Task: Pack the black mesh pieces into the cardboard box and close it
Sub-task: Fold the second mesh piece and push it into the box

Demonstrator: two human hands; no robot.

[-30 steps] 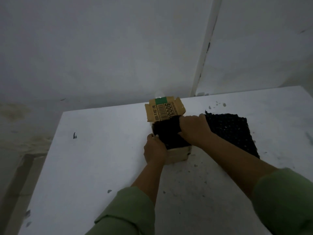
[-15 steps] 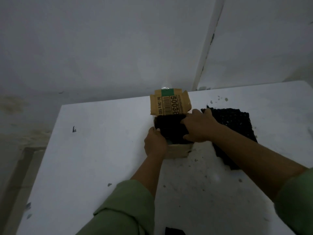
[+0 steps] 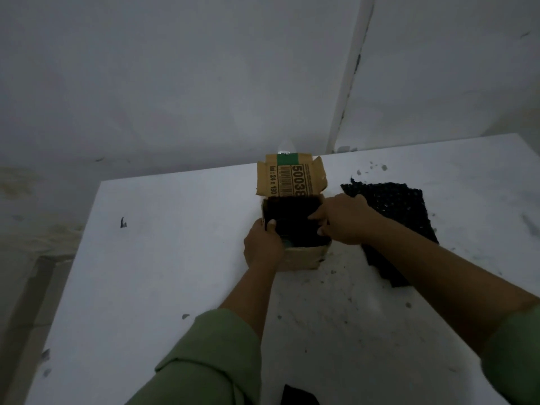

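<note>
A small brown cardboard box (image 3: 304,257) stands open on the white table, its printed lid flap (image 3: 290,178) upright at the back. Black mesh pieces (image 3: 292,220) fill its inside. My left hand (image 3: 261,247) grips the box's near left wall, thumb over the rim. My right hand (image 3: 343,220) rests on the box's right edge, fingers pressing into the mesh inside. A larger sheet of black mesh (image 3: 391,211) lies flat on the table right of the box, partly under my right forearm.
The white table (image 3: 163,258) ends at a left edge with floor below; grey walls stand close behind. Small black crumbs dot the table around the box. Another dark piece (image 3: 298,396) shows at the bottom edge of the view.
My right hand has slid from on top of the mesh to the box's right rim, uncovering the black filling. The lid flap stands more upright. My left hand stays on the box.
</note>
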